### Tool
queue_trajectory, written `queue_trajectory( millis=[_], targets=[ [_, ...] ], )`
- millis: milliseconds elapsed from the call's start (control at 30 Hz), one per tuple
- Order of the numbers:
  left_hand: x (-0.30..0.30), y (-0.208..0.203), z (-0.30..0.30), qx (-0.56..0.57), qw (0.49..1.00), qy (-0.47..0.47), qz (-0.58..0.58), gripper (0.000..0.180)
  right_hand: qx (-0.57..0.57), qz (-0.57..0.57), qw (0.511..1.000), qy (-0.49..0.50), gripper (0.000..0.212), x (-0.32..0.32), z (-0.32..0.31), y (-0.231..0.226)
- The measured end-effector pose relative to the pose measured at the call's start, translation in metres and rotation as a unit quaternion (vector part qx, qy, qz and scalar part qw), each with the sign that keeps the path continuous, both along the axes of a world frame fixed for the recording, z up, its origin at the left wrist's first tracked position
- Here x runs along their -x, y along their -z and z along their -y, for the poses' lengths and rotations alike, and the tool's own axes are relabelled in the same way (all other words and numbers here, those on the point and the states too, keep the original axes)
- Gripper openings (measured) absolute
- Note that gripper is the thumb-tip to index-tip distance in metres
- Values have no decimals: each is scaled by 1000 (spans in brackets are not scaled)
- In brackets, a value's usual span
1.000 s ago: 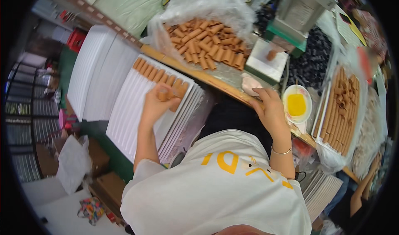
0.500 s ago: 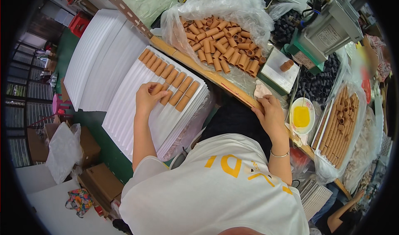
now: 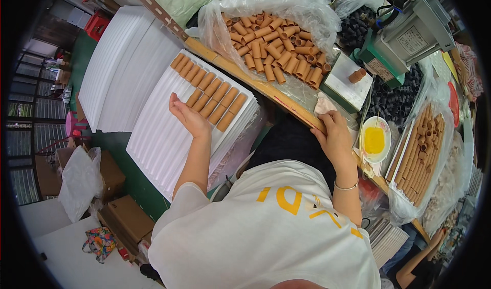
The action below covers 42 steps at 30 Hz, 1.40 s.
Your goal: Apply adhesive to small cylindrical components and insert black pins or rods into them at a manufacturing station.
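Observation:
My left hand (image 3: 190, 119) is open and palm-up, fingers stretched out with nothing in them, over the grooved white foam tray (image 3: 156, 130). Short orange-brown tubes (image 3: 209, 108) lie in rows along the tray's far grooves, just beyond my fingers. My right hand (image 3: 335, 135) rests on the wooden edge (image 3: 286, 105) of the bench, thumb apart from the bent fingers and holding nothing that I can see. By its fingertips lies a crumpled pale pink cloth (image 3: 325, 105).
A plastic bag (image 3: 302, 7) holds heaped tubes. A grey-green machine (image 3: 404, 38) stands beyond a metal block (image 3: 348, 82) bearing one tube. Right of my hand are a bowl of yellow stuff (image 3: 374, 140) and a tube-filled tray (image 3: 417, 156). White foam sheets (image 3: 110, 74) stand left.
My left hand has let go of a tube in the tray's rows, drawn back toward me and turned palm-up. My right hand stays at the bench edge.

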<state>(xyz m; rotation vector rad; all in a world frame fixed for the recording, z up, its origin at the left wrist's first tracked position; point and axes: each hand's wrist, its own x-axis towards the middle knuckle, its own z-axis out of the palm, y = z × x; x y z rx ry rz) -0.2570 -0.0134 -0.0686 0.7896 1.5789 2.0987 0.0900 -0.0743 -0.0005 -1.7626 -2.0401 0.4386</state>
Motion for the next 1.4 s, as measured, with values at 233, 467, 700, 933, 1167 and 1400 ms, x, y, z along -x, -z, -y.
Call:
queue_trajectory(
  millis=[233,467,700,933,1167,1400],
  targets=[
    [5,-17,6,161,892,14,-422,25,11,6,1000,-2,37,0,-1,0],
    [44,-77,-44,201,791,324,-478,14,20,-36,999,23,24,-1,-3,6],
    [45,-78,-101,273,652,466,-533,14,23,-48,997,52,19,2,-7,3],
    [38,-92,-109,302,570,521,-558,10,15,-68,997,46,17,-3,-8,9],
    [48,-97,-102,304,666,547,-406,13,16,-53,996,73,9,-18,-2,8],
    [-50,-103,-51,174,765,597,-166,4,-78,-135,980,128,10,-10,-1,14]
  ],
)
